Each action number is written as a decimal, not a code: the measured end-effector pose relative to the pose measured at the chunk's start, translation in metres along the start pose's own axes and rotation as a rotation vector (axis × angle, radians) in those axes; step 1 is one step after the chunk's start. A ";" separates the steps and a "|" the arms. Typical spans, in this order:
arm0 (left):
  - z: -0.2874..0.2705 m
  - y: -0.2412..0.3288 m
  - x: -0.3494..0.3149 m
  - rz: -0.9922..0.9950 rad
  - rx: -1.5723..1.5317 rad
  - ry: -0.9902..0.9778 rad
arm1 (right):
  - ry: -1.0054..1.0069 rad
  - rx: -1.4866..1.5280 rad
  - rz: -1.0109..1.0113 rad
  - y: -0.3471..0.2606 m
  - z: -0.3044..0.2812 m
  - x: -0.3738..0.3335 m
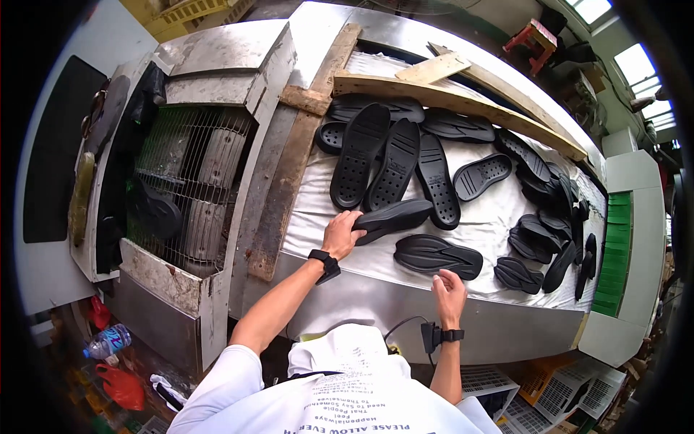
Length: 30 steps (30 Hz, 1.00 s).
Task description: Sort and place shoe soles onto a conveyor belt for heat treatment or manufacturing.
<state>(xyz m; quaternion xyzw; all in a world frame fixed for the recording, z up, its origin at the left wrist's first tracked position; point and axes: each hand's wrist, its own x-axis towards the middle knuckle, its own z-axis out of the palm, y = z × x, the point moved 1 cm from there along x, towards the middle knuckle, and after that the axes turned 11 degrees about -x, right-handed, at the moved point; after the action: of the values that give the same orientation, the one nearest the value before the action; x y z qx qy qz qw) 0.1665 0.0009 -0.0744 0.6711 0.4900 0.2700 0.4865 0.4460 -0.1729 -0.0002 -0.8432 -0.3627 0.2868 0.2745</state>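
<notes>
My left hand (pixel 342 236) is closed round the near-left end of a black shoe sole (pixel 394 218), which lies tilted on the white cloth (pixel 318 206). Just right of it and closer to me rests another black sole (pixel 438 257), its grooved side up. My right hand (pixel 450 288) is beside that sole's near edge, fingers loosely bent and apart, with nothing seen in them. Beyond my left hand, several black soles (pixel 394 165) with holes in their heels lie side by side, some overlapping.
More black soles are heaped at the right of the cloth (pixel 538 235). Wooden boards (pixel 463 108) border the cloth at the back and left. To the left stands a machine opening with a wire mesh (pixel 191 173), a sole (pixel 155 208) on it. Green strips (pixel 614 253) hang at the right.
</notes>
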 end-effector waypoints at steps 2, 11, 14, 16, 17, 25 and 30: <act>-0.014 0.007 -0.029 0.066 -0.088 0.027 | -0.118 -0.026 0.038 -0.046 0.009 0.004; -0.134 0.099 -0.123 0.200 0.029 -0.038 | -0.630 -0.667 -0.697 -0.143 0.060 -0.023; -0.154 0.090 -0.136 0.065 -0.134 0.588 | -0.585 -0.121 -0.356 -0.156 0.079 -0.037; -0.147 0.077 -0.146 -0.014 -0.350 0.534 | -0.679 0.209 -0.187 -0.174 0.103 -0.043; -0.134 0.074 -0.150 -0.058 -0.668 0.451 | -0.716 0.287 -0.152 -0.182 0.123 -0.048; -0.211 0.018 -0.114 -0.010 -0.857 0.919 | -0.452 0.153 -0.507 -0.232 0.169 -0.077; -0.344 -0.090 -0.080 -0.100 0.341 1.242 | -0.434 -0.086 -0.313 -0.151 0.147 -0.061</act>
<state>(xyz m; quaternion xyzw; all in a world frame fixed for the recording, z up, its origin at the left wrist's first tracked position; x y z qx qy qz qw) -0.1872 0.0649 -0.0170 0.4341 0.7471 0.5032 0.0111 0.2426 -0.0936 0.0178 -0.7065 -0.5509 0.3991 0.1952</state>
